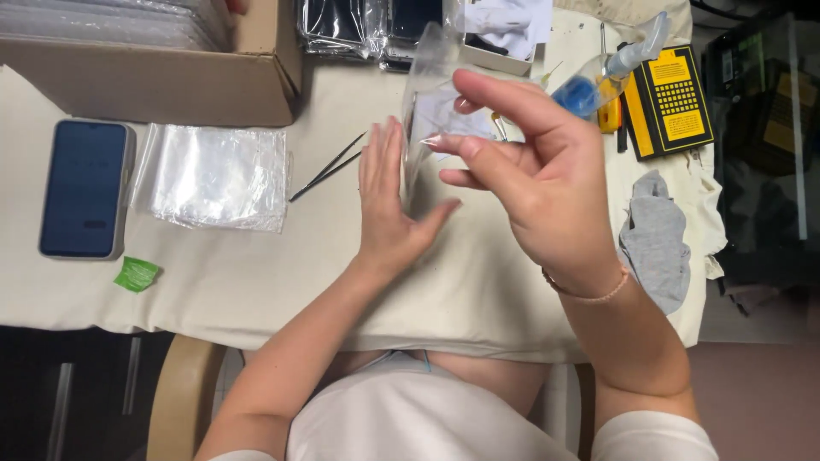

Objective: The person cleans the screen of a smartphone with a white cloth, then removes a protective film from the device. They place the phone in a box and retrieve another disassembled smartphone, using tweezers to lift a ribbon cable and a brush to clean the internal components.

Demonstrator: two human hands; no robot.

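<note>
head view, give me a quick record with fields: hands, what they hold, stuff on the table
left hand: left hand flat and open, palm against the side of a clear plastic sleeve
right hand: right hand raised, thumb and fingers pinching the sleeve's edge
sleeve: upright between both hands, above the table
table: cream cloth-covered table
left side: dark-screened phone, small green wrapper scrap, stack of clear plastic bags, brown cardboard box
middle: thin black tweezers
right side: blue-bottomed clear spray bottle, yellow and black device, grey cloth
</note>
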